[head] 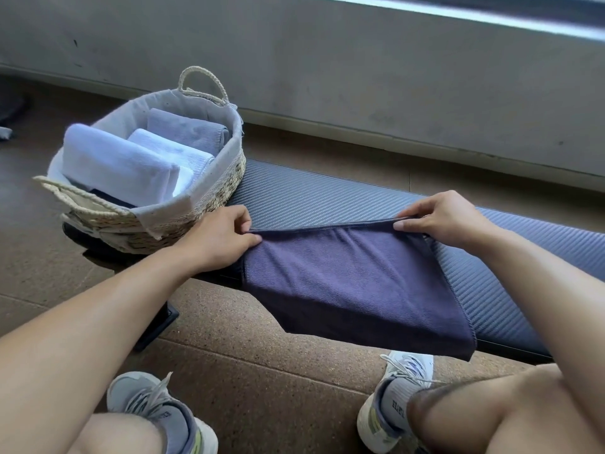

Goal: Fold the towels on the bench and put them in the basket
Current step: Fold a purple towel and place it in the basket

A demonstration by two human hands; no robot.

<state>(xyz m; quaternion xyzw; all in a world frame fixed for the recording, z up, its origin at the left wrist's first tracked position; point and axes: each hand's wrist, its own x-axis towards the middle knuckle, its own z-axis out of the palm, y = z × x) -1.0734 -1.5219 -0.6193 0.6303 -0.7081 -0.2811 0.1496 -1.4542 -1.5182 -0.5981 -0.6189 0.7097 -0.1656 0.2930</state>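
towel (353, 283): dark purple, doubled | drapes over bench (327, 194) edge

Bare bench (360, 198) beside basket (226, 178)

we see a matt, fuzzy cloth towel (353, 283) on a ribbed, faintly shiny bench pad (327, 198), a rough woven-straw basket (183, 208) with cloth lining, and speckled cork-like floor (262, 371).

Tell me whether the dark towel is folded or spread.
Folded: the dark towel lies doubled on the bench, layered edges pinched by both hands.
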